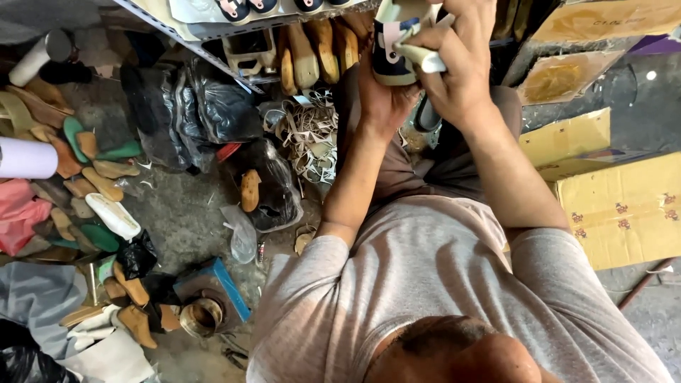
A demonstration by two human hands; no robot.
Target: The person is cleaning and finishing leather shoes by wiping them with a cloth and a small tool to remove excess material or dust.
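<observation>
Mid-fitting: dark shoe upper [391, 53] on last, top centre of frame, cupped in left hand [383, 99]; right hand [457, 67] gripping cream strip [420, 55]. Next needs firm, even pull.

Room is tight around the raised hands: the metal shelf [213, 32] with its row of wooden lasts [312, 53] stands just beyond them, and black plastic bags [184, 106] crowd its foot. A tangle of straps [308, 135] lies below. The bare floor [177, 213] offers a narrow passage between the heap of soles [85, 177] and the glue tin [200, 315]. Cardboard boxes [617, 206] wall off the right.
</observation>
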